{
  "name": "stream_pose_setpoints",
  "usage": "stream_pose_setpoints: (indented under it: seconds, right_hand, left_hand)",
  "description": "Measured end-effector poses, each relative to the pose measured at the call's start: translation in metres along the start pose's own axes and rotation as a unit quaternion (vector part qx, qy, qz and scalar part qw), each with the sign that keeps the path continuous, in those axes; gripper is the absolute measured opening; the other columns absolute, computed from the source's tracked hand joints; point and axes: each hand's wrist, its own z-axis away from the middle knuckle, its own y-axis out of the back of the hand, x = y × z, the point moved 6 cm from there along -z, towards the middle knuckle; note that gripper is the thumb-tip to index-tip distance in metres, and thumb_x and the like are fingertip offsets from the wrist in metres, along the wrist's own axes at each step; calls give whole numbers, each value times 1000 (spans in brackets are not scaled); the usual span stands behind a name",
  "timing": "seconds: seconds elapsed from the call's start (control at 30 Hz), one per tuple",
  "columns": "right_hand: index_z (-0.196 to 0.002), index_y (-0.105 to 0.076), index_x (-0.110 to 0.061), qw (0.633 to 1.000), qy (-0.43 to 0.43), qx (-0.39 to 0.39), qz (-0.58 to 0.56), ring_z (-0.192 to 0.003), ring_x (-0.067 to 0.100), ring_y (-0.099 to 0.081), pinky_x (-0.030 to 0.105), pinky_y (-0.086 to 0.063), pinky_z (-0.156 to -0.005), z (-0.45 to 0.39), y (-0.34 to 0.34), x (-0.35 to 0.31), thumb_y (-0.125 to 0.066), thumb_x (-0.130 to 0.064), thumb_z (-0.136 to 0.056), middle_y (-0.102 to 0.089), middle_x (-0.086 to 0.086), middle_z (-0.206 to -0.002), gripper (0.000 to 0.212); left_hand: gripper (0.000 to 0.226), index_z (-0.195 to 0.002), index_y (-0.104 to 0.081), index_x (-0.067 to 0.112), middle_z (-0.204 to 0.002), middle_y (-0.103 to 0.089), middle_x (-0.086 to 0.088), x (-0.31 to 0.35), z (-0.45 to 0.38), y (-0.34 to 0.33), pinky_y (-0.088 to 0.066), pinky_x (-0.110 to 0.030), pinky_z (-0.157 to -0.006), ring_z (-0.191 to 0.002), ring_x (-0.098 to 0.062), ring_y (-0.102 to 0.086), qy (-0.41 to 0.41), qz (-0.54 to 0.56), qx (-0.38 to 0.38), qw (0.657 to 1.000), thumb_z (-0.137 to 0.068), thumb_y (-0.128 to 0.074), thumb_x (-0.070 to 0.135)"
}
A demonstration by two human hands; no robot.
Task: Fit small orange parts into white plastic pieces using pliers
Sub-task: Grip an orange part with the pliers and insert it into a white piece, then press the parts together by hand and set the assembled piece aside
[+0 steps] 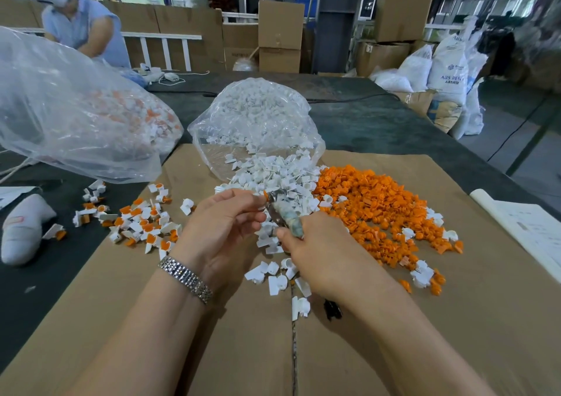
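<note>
The pliers [280,213] sit just nearer the camera than the white pile [273,180], their taped handles gripped in the curled fingers of the right hand [312,250]. The left hand [224,222] pinches a small piece with an orange part [265,196] at the plier tips. The orange heap [379,207] lies right of the white pile on the cardboard-covered surface [455,319]; fitted pieces [136,222] lie scattered to its left.

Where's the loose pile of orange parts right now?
In the head view, the orange parts lie heaped on the cardboard sheet, right of centre, just beyond the right hand and touching the white pieces spilling from the bag.
</note>
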Motion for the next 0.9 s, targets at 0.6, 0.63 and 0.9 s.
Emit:
stream_pose_setpoints:
  seconds: [0.6,0.63,0.9]
  right_hand:
    - [-116,-56,-15,968,-146,140,149,-109,33,-58,50,-47,-97,-33,75,86,-60,-54,-92,-60,9,-116,47]
    - [-121,-55,-14,962,-152,150,170,-115,34,-56,52,-44,-101,-34,73,87,-61,-55,-91,-59,11,-122,51]
    - [-132,-53,-13,953,-144,164,211,-128,36,-46,52,-37,-102,-40,51,92,-59,-60,-92,-52,15,-135,62]
  left_hand:
    - [9,-86,-65,21,-101,-56,-3,49,17,29,-45,-42,-86,-106,-29,-52,-248,-595,254,721,-86,-72,15]
    - [12,-84,-66,23,-96,-60,2,43,15,21,-47,-34,-79,-98,-20,-57,-254,-577,181,755,-85,-73,14]
    - [19,-87,-64,37,-84,-61,15,5,10,-8,-41,-16,-62,-78,-1,-56,-191,-689,-66,697,-83,-78,49]
